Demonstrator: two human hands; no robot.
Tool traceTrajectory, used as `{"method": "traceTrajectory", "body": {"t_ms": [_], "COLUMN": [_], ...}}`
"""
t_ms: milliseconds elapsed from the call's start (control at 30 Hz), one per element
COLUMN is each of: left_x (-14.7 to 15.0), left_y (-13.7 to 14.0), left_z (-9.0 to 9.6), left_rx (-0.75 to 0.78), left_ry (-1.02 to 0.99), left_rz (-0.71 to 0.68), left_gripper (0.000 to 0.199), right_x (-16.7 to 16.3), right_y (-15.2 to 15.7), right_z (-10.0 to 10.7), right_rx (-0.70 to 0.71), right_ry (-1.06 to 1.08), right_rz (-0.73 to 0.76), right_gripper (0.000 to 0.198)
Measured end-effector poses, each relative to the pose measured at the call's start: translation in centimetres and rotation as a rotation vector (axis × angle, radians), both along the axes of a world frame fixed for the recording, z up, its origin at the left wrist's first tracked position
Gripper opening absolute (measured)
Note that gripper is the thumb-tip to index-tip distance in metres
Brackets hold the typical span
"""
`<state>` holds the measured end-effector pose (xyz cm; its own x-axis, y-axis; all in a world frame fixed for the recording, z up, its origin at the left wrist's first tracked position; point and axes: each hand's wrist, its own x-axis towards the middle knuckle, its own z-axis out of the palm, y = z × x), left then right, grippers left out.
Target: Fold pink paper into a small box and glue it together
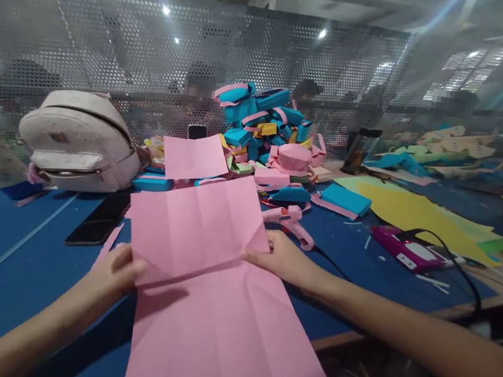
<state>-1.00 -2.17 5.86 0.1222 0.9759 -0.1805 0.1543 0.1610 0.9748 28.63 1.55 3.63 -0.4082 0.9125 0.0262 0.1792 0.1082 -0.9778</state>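
Observation:
Two creased pieces of pink paper are held up over the table's front edge. The smaller pink sheet (203,225) lies across the top of the longer pink sheet (219,341), which hangs toward me. My left hand (119,269) is closed on the left edge where they meet, thumb on top. My right hand (282,256) pinches the right side, with its fingers partly behind the paper. Whether the two pieces are joined I cannot tell. Just beyond my right hand lies a pink glue gun (291,223) with a dark cord.
A pile of blue and pink paper pieces (266,121) stands at the back. On the left are a white backpack (84,138) and a black phone (100,219). A purple power strip (407,249), yellow paper (422,214) and a dark bottle (361,151) are on the right.

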Motion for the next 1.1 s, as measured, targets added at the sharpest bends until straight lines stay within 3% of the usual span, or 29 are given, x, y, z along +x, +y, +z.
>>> {"method": "traceTrajectory", "body": {"t_ms": [100, 200, 400, 567, 733, 800, 867, 933, 1000, 1100], "left_x": [0.9, 1.1, 0.1, 0.1, -1.0, -1.5, -1.8, -1.8, -1.8, -2.0], "left_y": [-0.7, -0.2, 1.5, 1.9, 2.1, 2.3, 2.6, 3.1, 3.5, 3.6], "left_z": [-0.4, -0.8, -1.9, -1.9, -2.8, -3.0, -3.2, -3.2, -3.3, -3.7], "left_rx": [0.097, 0.188, 0.238, 0.310, 0.433, 0.550, 0.665, 0.773, 0.864, 0.981], "left_ry": [0.285, 0.385, 0.683, 0.823, 0.810, 0.803, 0.814, 0.820, 0.829, 0.844], "left_rz": [-0.011, -0.007, -0.039, -0.082, -0.093, -0.179, -0.384, -0.584, -0.666, -0.755], "left_gripper": [0.056, 0.049, 0.033, 0.035, 0.037, 0.030, 0.021, 0.027, 0.038, 0.039], "right_x": [-0.3, -0.3, 0.2, 0.4, 0.8, 1.0, 1.1, 1.1, 1.1, 1.3], "right_y": [-0.2, -0.2, 0.1, 0.6, 0.9, 1.0, 1.3, 1.6, 1.9, 1.7], "right_z": [-0.2, -0.5, -1.2, -1.7, -2.4, -2.6, -2.5, -2.2, -1.8, -1.1], "right_rx": [0.032, 0.139, 0.245, 0.244, 0.271, 0.330, 0.436, 0.551, 0.631, 0.733], "right_ry": [-0.096, -0.277, -0.604, -0.589, -0.465, -0.418, -0.389, -0.389, -0.417, -0.504], "right_rz": [0.012, 0.004, -0.144, -0.054, -0.018, 0.026, 0.162, 0.338, 0.460, 0.505], "right_gripper": [0.040, 0.031, 0.038, 0.024, 0.020, 0.022, 0.021, 0.022, 0.026, 0.029]}}
